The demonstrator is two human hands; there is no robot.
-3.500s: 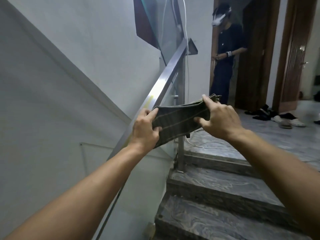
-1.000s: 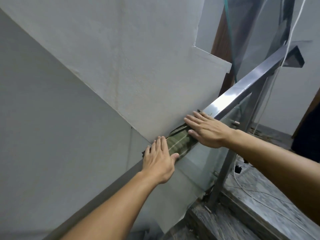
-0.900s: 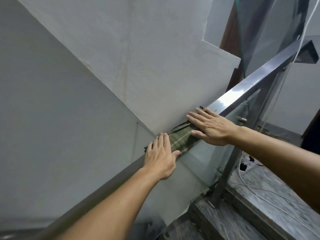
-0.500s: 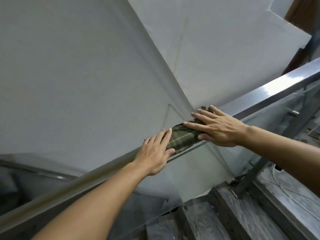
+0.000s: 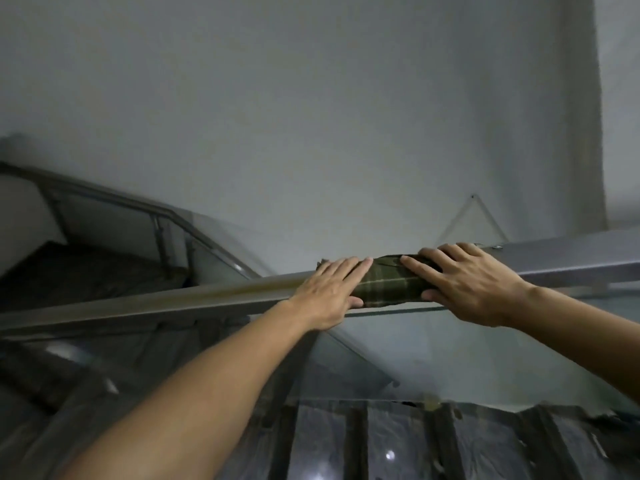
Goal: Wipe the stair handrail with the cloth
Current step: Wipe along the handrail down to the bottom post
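Observation:
A dark green checked cloth (image 5: 389, 285) is draped over the metal stair handrail (image 5: 173, 303), which runs across the view from lower left to right. My left hand (image 5: 329, 292) lies flat on the cloth's left end with its thumb under the rail. My right hand (image 5: 464, 282) presses on the cloth's right end, fingers spread over the top and thumb below. Only the strip of cloth between the two hands shows.
A glass panel (image 5: 450, 355) hangs below the rail. Dark marble steps (image 5: 381, 441) lie at the bottom. A lower flight with its own rail (image 5: 114, 202) descends at the left. A plain grey wall (image 5: 311, 116) fills the background.
Both hands have slid the cloth down along the handrail. My view has swung left, so the rail now looks nearly level and the lower flight has come into sight.

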